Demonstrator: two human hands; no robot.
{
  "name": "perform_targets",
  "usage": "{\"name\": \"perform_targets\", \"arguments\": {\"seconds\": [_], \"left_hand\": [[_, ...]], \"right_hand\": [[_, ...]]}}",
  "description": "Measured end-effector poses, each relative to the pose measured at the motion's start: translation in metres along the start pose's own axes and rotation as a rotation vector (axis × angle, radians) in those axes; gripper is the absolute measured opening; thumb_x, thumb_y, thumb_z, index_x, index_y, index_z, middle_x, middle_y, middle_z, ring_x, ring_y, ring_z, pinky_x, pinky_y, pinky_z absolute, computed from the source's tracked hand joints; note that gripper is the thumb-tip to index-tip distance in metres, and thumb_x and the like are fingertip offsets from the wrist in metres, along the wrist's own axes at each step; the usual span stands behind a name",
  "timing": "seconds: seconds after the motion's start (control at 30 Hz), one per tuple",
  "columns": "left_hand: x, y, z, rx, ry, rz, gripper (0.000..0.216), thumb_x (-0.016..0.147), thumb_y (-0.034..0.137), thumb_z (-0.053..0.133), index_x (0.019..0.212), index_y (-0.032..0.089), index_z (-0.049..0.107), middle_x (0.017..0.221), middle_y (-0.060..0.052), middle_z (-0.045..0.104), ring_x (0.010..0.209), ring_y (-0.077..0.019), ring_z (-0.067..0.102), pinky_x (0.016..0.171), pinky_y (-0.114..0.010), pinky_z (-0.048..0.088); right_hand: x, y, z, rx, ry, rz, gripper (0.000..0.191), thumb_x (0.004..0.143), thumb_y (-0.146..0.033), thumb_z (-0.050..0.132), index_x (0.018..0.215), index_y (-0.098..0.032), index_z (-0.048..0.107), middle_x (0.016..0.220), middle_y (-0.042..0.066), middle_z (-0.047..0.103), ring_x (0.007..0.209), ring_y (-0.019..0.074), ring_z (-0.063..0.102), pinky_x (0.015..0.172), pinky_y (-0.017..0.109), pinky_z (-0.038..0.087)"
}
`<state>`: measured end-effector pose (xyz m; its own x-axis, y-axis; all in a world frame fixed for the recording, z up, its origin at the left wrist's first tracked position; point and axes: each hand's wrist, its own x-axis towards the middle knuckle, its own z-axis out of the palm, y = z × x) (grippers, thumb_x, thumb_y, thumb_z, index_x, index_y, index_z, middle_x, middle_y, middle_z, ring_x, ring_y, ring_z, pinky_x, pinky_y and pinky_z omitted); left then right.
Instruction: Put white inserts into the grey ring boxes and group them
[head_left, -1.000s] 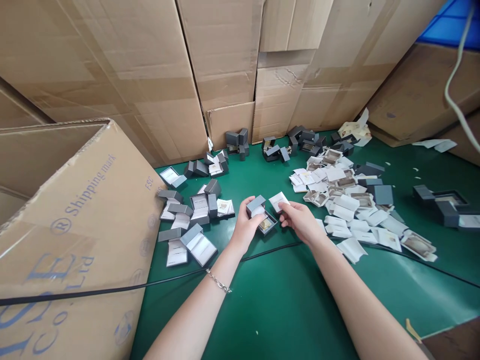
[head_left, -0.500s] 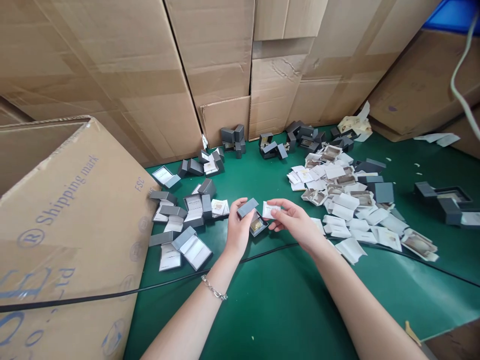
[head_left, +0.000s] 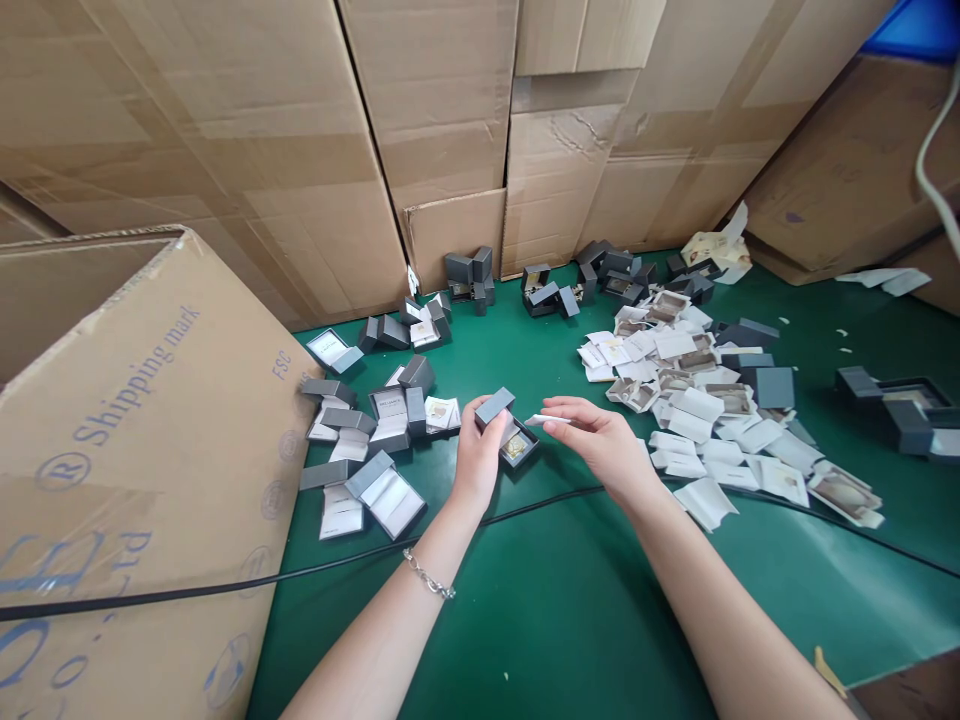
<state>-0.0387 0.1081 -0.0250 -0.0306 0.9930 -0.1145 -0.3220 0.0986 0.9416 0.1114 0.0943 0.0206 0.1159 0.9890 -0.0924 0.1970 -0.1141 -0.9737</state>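
My left hand (head_left: 480, 455) is closed around a small dark grey hinged box (head_left: 519, 462), its lid tilted up under my thumb. Something gold-coloured and pale shows inside the box; I cannot make out what it is. Just right of the box, my right hand (head_left: 596, 435) pinches a thin white card (head_left: 551, 419) between thumb and fingers, seen nearly edge-on. The card is close to the box's open side. To the left lie several opened grey boxes (head_left: 386, 495) with white inner pads.
A pile of white folded card inserts (head_left: 690, 400) lies at right. More dark boxes (head_left: 619, 270) stand at the back, before stacked cartons (head_left: 442, 120). A large open carton (head_left: 135, 430) borders the left. A black cable (head_left: 300, 572) crosses the green table (head_left: 525, 610).
My right hand has tilted the white card from facing me to nearly edge-on. My left hand still holds the box, whose inside shows a little more. The view has shifted slightly.
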Motion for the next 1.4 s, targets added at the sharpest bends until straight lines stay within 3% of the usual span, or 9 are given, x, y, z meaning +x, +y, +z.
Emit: {"name": "perform_targets", "arguments": {"seconds": [0.07,0.2,0.37,0.53,0.77,0.9,1.0,1.23,1.4], "left_hand": [[0.0,0.0,0.001,0.017,-0.006,0.0,0.034,0.078,0.042,0.059,0.104,0.022,0.053,0.099,-0.003,0.06,0.095,-0.0179,0.056,0.084,-0.029,0.044],[0.0,-0.001,0.001,0.016,-0.007,-0.012,0.034,0.078,0.042,0.059,0.104,0.022,0.052,0.099,-0.003,0.059,0.095,-0.0181,0.055,0.083,-0.029,0.044],[0.0,-0.001,0.0,-0.01,0.008,-0.023,0.032,0.078,0.041,0.059,0.103,0.023,0.053,0.095,-0.002,0.059,0.092,-0.0171,0.056,0.082,-0.029,0.044],[0.0,0.0,0.0,-0.037,0.007,-0.027,0.033,0.077,0.042,0.06,0.104,0.023,0.054,0.095,-0.001,0.058,0.089,-0.0148,0.055,0.082,-0.027,0.044],[-0.001,0.001,0.001,0.013,-0.015,-0.025,0.031,0.079,0.04,0.059,0.105,0.025,0.053,0.094,-0.001,0.056,0.086,-0.0136,0.054,0.076,-0.024,0.045],[-0.001,0.002,0.002,-0.001,-0.015,-0.053,0.034,0.078,0.041,0.06,0.107,0.023,0.052,0.096,-0.002,0.057,0.09,-0.0159,0.056,0.078,-0.026,0.045],[-0.001,0.003,0.002,-0.012,-0.018,-0.067,0.035,0.078,0.04,0.06,0.108,0.023,0.051,0.099,-0.003,0.058,0.093,-0.0166,0.056,0.08,-0.027,0.044],[-0.002,0.003,0.002,-0.005,-0.024,-0.062,0.033,0.079,0.037,0.058,0.107,0.022,0.051,0.097,-0.002,0.057,0.09,-0.0149,0.055,0.078,-0.026,0.044],[-0.001,0.0,0.001,-0.012,-0.025,-0.04,0.035,0.078,0.04,0.059,0.106,0.021,0.051,0.097,-0.003,0.057,0.092,-0.0158,0.054,0.08,-0.028,0.044]], "right_hand": [[0.0,-0.001,0.0,-0.029,0.068,-0.052,0.025,0.062,-0.04,0.071,0.078,-0.021,0.073,0.083,0.004,0.059,0.073,0.0139,0.055,0.063,0.026,0.045],[-0.004,-0.006,0.001,0.018,0.049,0.063,0.036,0.067,-0.047,0.066,0.088,-0.019,0.07,0.051,-0.003,0.046,0.045,0.0095,0.041,0.047,0.026,0.038],[-0.009,-0.006,0.007,-0.092,0.046,-0.076,0.029,0.074,-0.047,0.058,0.072,-0.018,0.059,0.065,0.002,0.059,0.058,0.0129,0.053,0.057,0.026,0.044],[-0.013,-0.002,0.012,-0.332,0.106,-0.248,0.015,0.078,-0.03,0.049,0.091,-0.022,0.052,0.064,-0.002,0.055,0.054,0.0113,0.048,0.055,0.023,0.04],[-0.01,0.001,0.005,-0.514,0.181,-0.31,0.013,0.079,-0.031,0.047,0.082,-0.022,0.055,0.059,-0.001,0.05,0.053,0.0122,0.047,0.055,0.024,0.039],[0.006,0.017,-0.004,-0.779,0.306,-0.388,0.032,0.084,-0.031,0.043,0.109,-0.017,0.056,0.098,0.01,0.061,0.087,0.0215,0.055,0.076,0.033,0.043],[0.015,0.031,-0.004,-1.018,0.279,-0.364,0.042,0.087,-0.034,0.043,0.124,-0.016,0.05,0.127,0.013,0.05,0.111,0.0307,0.046,0.09,0.044,0.037],[0.019,0.033,-0.002,-1.226,0.231,-0.319,0.028,0.088,-0.03,0.043,0.1,-0.017,0.065,0.103,0.011,0.059,0.092,0.0256,0.052,0.083,0.04,0.035],[0.015,0.03,-0.001,-1.171,0.202,-0.316,0.024,0.083,-0.039,0.051,0.08,-0.017,0.059,0.088,0.007,0.059,0.082,0.0218,0.053,0.077,0.035,0.035]]}}
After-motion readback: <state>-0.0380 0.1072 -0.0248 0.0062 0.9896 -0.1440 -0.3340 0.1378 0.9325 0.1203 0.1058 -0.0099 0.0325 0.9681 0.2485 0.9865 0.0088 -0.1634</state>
